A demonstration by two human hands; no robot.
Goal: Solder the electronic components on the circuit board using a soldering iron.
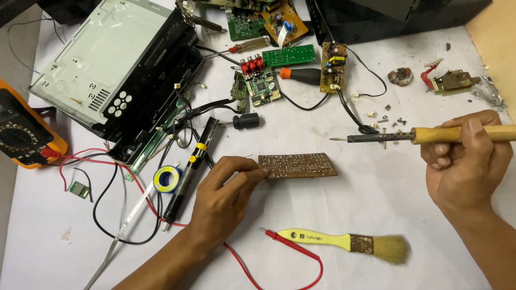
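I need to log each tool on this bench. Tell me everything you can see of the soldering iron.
The soldering iron has a pale wooden handle, a dark metal shaft and a thin pointed tip. The right hand grips the handle and holds it level above the white table, tip pointing left toward the brown circuit board without touching it. Its cord is out of view.

Two hands are in the frame: the left hand [223, 196] at lower centre and the right hand [465, 161] at the right edge.

One soldering iron [424, 135], one brown circuit board [298, 165] at centre, one brush [349, 243] at lower centre.

One orange multimeter [24, 131] at the left edge, one opened metal chassis [113, 64] at upper left, one solder reel [167, 178], one black desoldering pump [191, 169].

Three screwdrivers lie in the upper middle: red-handled [250, 45], orange-and-black [301, 75], black stubby [244, 121].

Small loose screws [388, 121] at upper right are too many and too small to count.
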